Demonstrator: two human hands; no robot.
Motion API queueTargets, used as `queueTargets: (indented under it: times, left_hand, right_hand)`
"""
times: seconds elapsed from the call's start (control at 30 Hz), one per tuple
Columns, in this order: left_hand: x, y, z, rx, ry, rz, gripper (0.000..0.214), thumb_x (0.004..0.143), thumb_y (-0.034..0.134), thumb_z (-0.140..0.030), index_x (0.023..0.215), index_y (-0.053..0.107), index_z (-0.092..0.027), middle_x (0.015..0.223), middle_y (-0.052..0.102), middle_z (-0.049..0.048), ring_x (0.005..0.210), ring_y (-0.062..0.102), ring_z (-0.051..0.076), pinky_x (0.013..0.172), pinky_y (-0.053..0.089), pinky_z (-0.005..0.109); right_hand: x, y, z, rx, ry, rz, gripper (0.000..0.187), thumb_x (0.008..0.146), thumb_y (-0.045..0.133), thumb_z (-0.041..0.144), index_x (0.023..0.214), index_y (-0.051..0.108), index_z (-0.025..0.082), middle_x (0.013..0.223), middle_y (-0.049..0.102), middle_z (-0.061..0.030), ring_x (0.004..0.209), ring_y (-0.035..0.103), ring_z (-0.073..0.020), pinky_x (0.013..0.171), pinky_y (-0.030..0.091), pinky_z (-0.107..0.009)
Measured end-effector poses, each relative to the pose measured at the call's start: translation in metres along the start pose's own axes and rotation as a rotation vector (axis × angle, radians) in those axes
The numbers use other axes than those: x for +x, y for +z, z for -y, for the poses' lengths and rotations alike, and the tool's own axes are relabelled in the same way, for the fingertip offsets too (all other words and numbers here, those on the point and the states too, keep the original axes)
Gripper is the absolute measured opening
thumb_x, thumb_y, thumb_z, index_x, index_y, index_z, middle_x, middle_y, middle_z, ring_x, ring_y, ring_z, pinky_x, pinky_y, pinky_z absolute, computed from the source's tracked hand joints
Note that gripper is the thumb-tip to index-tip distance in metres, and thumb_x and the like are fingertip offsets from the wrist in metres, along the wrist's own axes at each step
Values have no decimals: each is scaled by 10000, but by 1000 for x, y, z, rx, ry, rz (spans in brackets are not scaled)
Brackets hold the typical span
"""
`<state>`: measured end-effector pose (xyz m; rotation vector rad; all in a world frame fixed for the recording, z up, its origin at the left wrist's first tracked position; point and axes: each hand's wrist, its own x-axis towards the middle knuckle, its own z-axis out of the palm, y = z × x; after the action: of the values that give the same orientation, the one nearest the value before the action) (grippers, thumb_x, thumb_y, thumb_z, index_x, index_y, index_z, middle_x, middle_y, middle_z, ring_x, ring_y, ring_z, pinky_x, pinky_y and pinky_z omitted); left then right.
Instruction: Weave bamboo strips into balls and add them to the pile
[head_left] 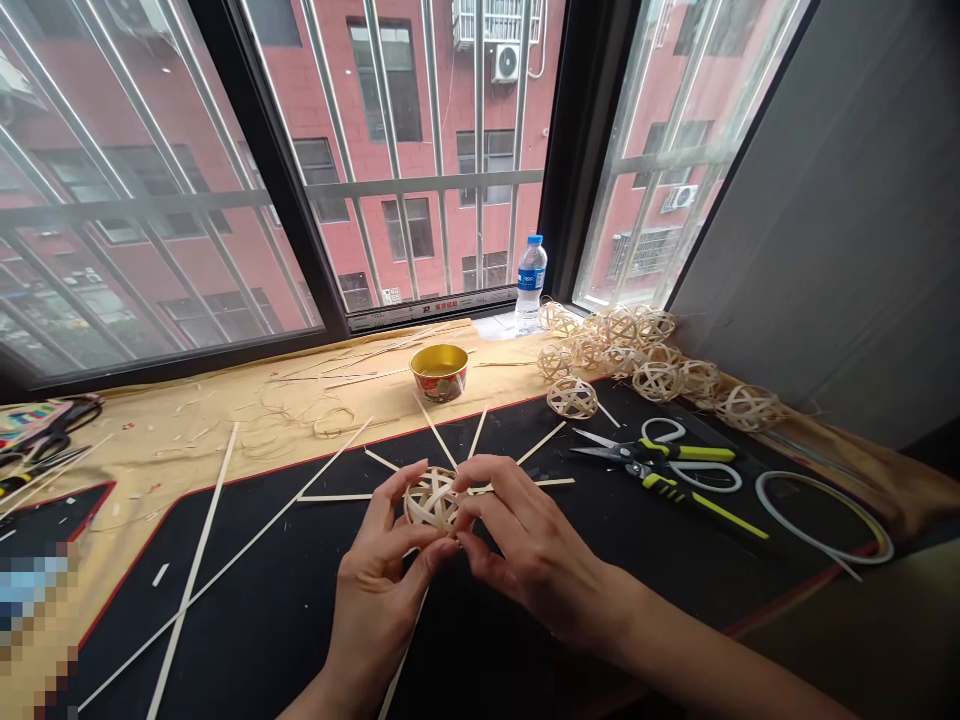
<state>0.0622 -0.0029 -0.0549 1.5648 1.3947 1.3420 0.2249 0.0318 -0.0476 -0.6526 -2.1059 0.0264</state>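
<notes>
Woven ball [433, 502] above mat [262, 610], inside red edge [279, 469].

Left hand [379, 575] bare, right hand [529, 540] bare too, pretty slim fingers [508, 484] from where I'm standing. Wrists [604, 600] kinda narrow. Right forearm [690, 640] bare, widening toward elbow. Left forearm [326, 685]: just short bare bit showing.

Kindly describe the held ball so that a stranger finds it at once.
Find the black mat. Above its middle, the left hand and right hand hold a pale woven ball. Similar balls lie farther back, toward the grey wall; only this one is held.
</notes>
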Motion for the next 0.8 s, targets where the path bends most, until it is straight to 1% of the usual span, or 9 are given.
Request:
queueTargets:
  times: [0.17, 0.3, 0.37, 0.43, 0.47, 0.53, 0.63, 0.7, 0.8]
  left_hand:
    - [0, 1, 2, -27, -16, -4, 137, 734, 711, -372, 667, 759, -263, 1334, 522, 43, 1253, 498, 277, 956, 482, 255]
    - [1, 0, 3, -42, -29, 24, 149, 738, 707, -379, 677, 758, -253, 1367, 488, 52, 1261, 484, 297, 978, 473, 299]
    - [2, -1, 4, -36, -52, 33, 162, 736, 710, -383, 677, 756, -240, 1367, 489, 64, 1268, 474, 305, 1024, 434, 330]
    - [5, -2, 5, -56, -94, 37, 183, 739, 712, -388, 672, 749, -222, 1344, 515, 78, 1283, 457, 305, 1075, 378, 352]
    - [6, -3, 5, -98, -126, 38, 195, 744, 708, -392, 673, 743, -214, 1343, 520, 80, 1289, 451, 306, 1078, 373, 358]
    - [9, -4, 4, -247, -202, 30, 213, 754, 702, -397, 685, 731, -197, 1365, 508, 79, 1284, 455, 313, 1031, 426, 355]
    - [13, -4, 2, -474, -320, 11, 215, 736, 726, -381, 733, 728, -166, 1376, 506, 91, 1213, 525, 311, 925, 507, 317]
    - [15, -3, 0, -565, -383, 4, 230, 723, 744, -360, 823, 736, -153, 1304, 572, 116, 1156, 569, 295, 909, 519, 311]
    - [17, -1, -2, -669, -437, 25, 295, 740, 735, -342, 948, 717, -133, 1181, 651, 139, 1098, 604, 291, 905, 530, 361]
  right_hand:
    - [-3, -2, -2, 65, 23, -76, 77, 857, 537, 99, 885, 573, 160, 1006, 603, -119, 1008, 592, -220, 844, 550, -367]
    - [-3, 1, -2, 56, 6, -76, 98, 842, 534, 68, 848, 563, 161, 1005, 616, -119, 1032, 577, -230, 884, 533, -401]
    - [-3, 2, -4, 76, 25, -67, 91, 839, 545, 77, 850, 570, 164, 1025, 612, -120, 1043, 574, -232, 891, 527, -402]
    - [-4, 2, -8, 142, 84, -79, 80, 842, 572, 118, 898, 580, 175, 1060, 600, -116, 1047, 578, -223, 883, 528, -385]
    - [-6, 1, -11, 184, 132, -91, 92, 843, 582, 139, 926, 583, 181, 1071, 594, -112, 1046, 581, -215, 879, 527, -374]
    - [-8, -1, -16, 258, 241, -106, 111, 840, 593, 156, 947, 593, 187, 1067, 592, -102, 1027, 593, -200, 870, 524, -353]
    - [-13, -4, -22, 334, 351, -66, 76, 831, 595, 141, 879, 623, 193, 1025, 600, -78, 980, 612, -180, 855, 518, -328]
    - [-15, -5, -22, 355, 354, -32, 64, 817, 619, 152, 864, 637, 193, 1021, 602, -75, 970, 617, -179, 851, 517, -322]
    - [-16, -4, -18, 319, 282, -22, 136, 790, 656, 164, 924, 648, 190, 1047, 597, -87, 979, 614, -192, 840, 524, -330]
